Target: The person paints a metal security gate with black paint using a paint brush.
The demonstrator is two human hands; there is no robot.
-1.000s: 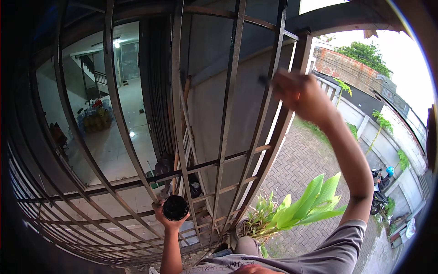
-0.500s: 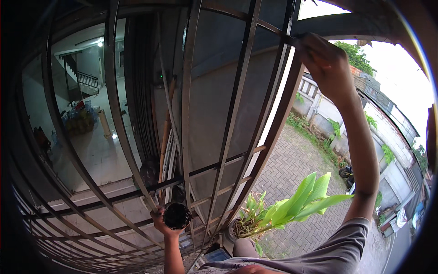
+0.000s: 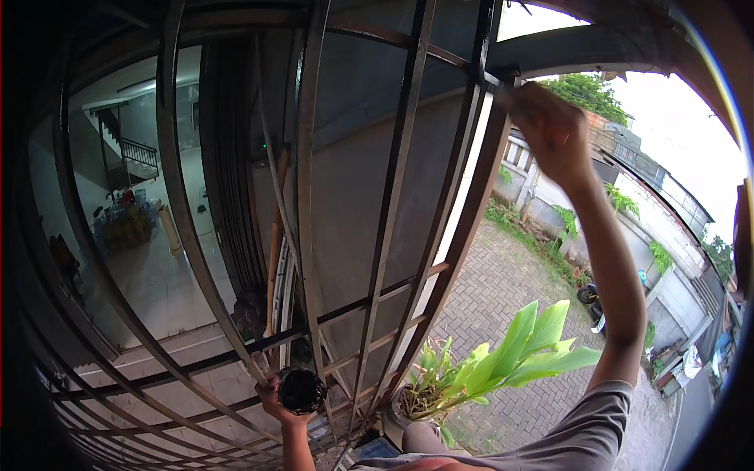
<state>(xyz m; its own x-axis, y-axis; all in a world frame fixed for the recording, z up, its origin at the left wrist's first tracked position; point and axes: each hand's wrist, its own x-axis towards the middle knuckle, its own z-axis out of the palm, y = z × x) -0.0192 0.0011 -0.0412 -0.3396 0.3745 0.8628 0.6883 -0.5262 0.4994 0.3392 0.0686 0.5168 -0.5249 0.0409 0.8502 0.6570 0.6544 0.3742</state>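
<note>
L hand [image 3: 276, 402]: grip closed around the side of a dark round container [image 3: 318, 396], approx. lower centre of view. Container stands open end up, w/ glossy black visible inside; it sits on the near side of the metal grille [image 3: 397, 157], close to a bar (contact w/ the bar can't be confirmed).

R hand [image 3: 554, 129]: raised on an extended arm, at the grille's upper R corner, adj. to the frame post [image 3: 471, 204]. Fingers bent inward; tips blurred vs. the dark metal, so grip opening & any item held can't be told.

Grille: long uprights crossed by horiz. bars; some lengths glossy black, others dull brown.

Behind grille, L side: lit room w/ pale tiled floor [image 3: 169, 286] and stair railing [image 3: 140, 157]. Centre: grey panel [image 3: 345, 212], w/ a wooden pole [image 3: 275, 271] leaning to its L.

R of grille: broad-leaved plant [image 3: 518, 353] in a pot [image 3: 393, 420], low, beneath the R arm; paved yard [image 3: 503, 271] beyond, bounded by a pale wall [image 3: 542, 212]. Grey sleeve [image 3: 585, 424] covers the R upper arm.
</note>
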